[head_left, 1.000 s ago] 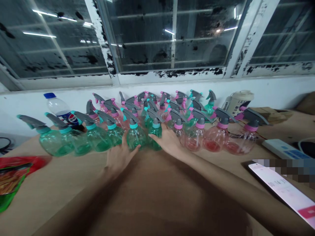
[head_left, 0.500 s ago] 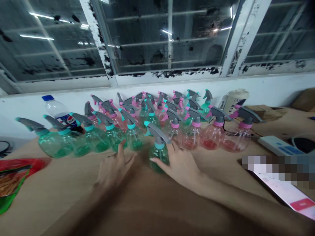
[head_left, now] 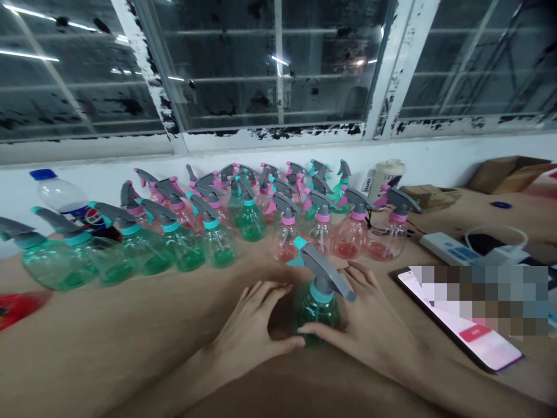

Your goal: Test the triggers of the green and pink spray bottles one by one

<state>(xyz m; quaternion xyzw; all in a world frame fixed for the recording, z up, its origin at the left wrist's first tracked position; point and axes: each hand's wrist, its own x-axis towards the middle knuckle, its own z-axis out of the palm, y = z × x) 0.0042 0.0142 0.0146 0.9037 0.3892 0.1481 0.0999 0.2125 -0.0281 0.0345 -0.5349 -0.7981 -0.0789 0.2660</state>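
My right hand is wrapped round a green spray bottle with a grey trigger head and turquoise collar. Its thumb lies across the front of the bottle, which stands on the wooden table close to me. On the other side, my left hand is open, thumb and fingers apart in a curve facing the bottle. Its thumb tip is at the bottle's lower edge; whether it touches, I cannot tell. Beyond my hands, a row of green spray bottles stands at the left, and pink ones stand at the right.
More spray bottles crowd behind, by the wall, with a Pepsi bottle at the left. A phone, a white power strip, a cup and a cardboard box are at the right. A red packet lies far left.
My right hand has brought the green spray bottle nearer to me, away from the rows. My left hand has moved right to beside it. The view has swung right.
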